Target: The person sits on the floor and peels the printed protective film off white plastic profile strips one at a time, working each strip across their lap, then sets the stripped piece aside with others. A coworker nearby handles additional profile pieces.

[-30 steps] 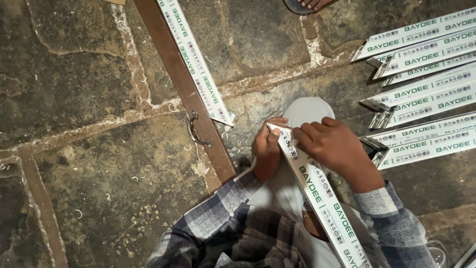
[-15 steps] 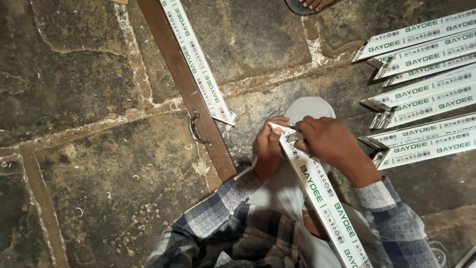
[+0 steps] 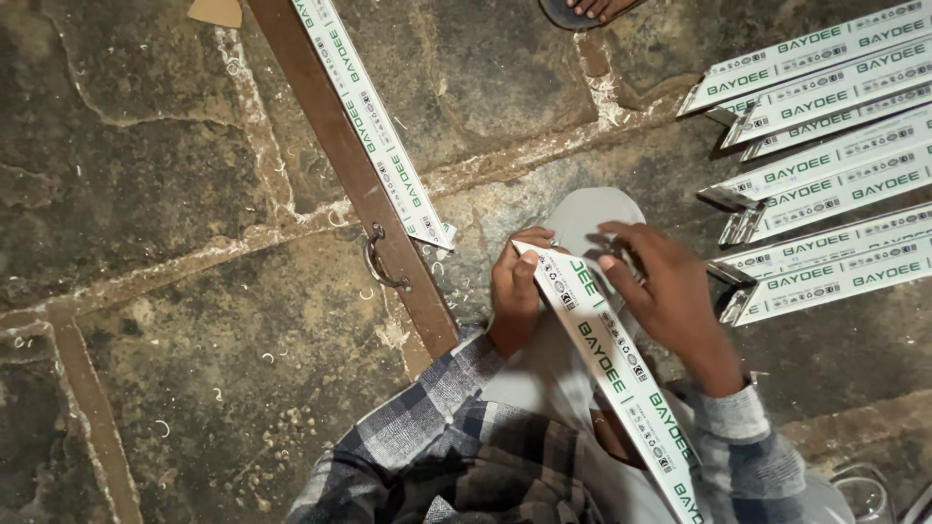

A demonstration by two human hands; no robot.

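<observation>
Under me is a rough stone floor [image 3: 146, 194] of dark slabs with pale mortar joints, scattered with small light shavings. A long brown wooden strip [image 3: 354, 184] with a metal handle lies across it, a narrow white printed box [image 3: 374, 121] just beside it. To my right, well apart from those, a row of similar white boxes [image 3: 825, 165] lies side by side.

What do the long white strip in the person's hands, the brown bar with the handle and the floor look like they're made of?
The long white printed strip, gripped at its end by the left hand with the right hand on it: probably metal under a white film, judging by the grey ends in the similar stack. The brown bar: likely wood, matt, with a metal loop handle. The floor: rough grey stone slabs with pale joints.
</observation>
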